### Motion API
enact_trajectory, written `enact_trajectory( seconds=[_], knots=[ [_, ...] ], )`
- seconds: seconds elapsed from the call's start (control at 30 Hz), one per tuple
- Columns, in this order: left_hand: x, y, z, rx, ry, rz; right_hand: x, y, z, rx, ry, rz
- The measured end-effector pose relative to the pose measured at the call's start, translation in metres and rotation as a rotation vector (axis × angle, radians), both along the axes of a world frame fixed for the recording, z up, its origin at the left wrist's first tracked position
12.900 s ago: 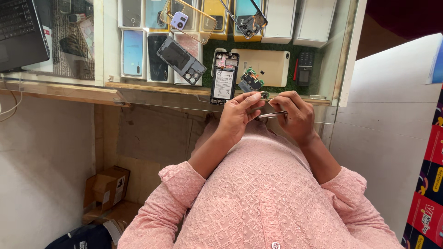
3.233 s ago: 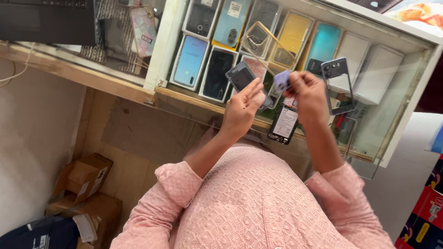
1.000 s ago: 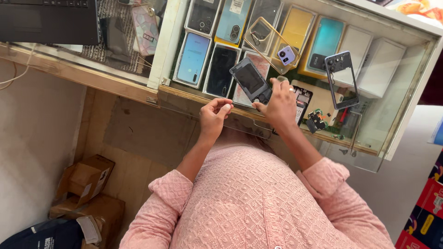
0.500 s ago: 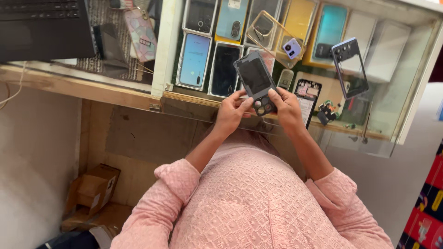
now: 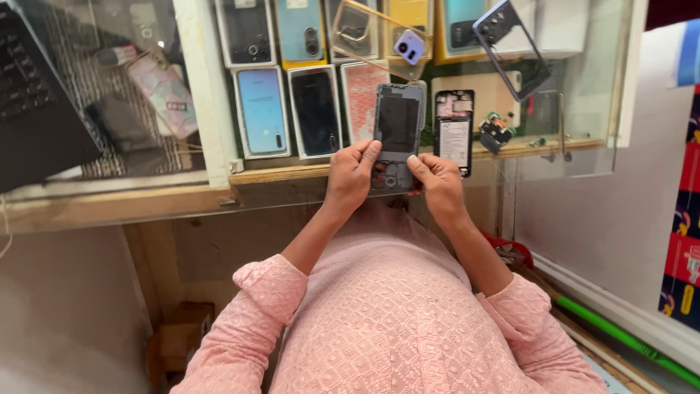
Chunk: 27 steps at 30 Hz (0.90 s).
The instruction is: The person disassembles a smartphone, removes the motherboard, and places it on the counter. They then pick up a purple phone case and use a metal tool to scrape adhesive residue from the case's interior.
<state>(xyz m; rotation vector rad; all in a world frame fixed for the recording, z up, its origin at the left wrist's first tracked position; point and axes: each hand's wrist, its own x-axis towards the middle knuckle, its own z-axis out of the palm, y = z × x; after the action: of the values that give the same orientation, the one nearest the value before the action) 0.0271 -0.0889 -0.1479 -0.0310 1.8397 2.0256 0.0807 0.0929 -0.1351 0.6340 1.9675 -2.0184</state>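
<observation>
Your left hand [image 5: 351,175] and right hand [image 5: 437,182] each clamp a lower corner of the grey phone back panel [image 5: 398,135], thumbs on top, steadying it flat over the glass counter [image 5: 583,157]. At one o'clock lies the opened phone [image 5: 455,131] (insides up, within reach); boxed phones [image 5: 261,109] sit beyond at eleven.

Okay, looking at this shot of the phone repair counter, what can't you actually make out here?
Head view only:
- Lower end of the grey phone back panel: covered by the left hand and right hand.
- Small parts beside the opened phone: too small to identify.
- Laptop: cut off by the left edge.
- Boxed phones under the glass counter: dimmed by reflections, top row cut off.
</observation>
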Motion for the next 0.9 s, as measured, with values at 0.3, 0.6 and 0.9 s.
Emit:
enact_trajectory(
  seconds=[0.3, 0.6, 0.9],
  knots=[
    [0.03, 0.007, 0.023, -0.014, -0.099, -0.042, 0.045, 0.011, 0.02, -0.135, 0.078, 0.019],
    [0.121, 0.05, 0.02, 0.55, -0.598, -0.229, 0.169, 0.028, 0.05, -0.015, 0.314, -0.211],
    [0.215, 0.053, 0.042, 1.392, -1.212, -0.681, 0.27, 0.033, 0.071, -0.032, 0.323, -0.384]
  ],
)
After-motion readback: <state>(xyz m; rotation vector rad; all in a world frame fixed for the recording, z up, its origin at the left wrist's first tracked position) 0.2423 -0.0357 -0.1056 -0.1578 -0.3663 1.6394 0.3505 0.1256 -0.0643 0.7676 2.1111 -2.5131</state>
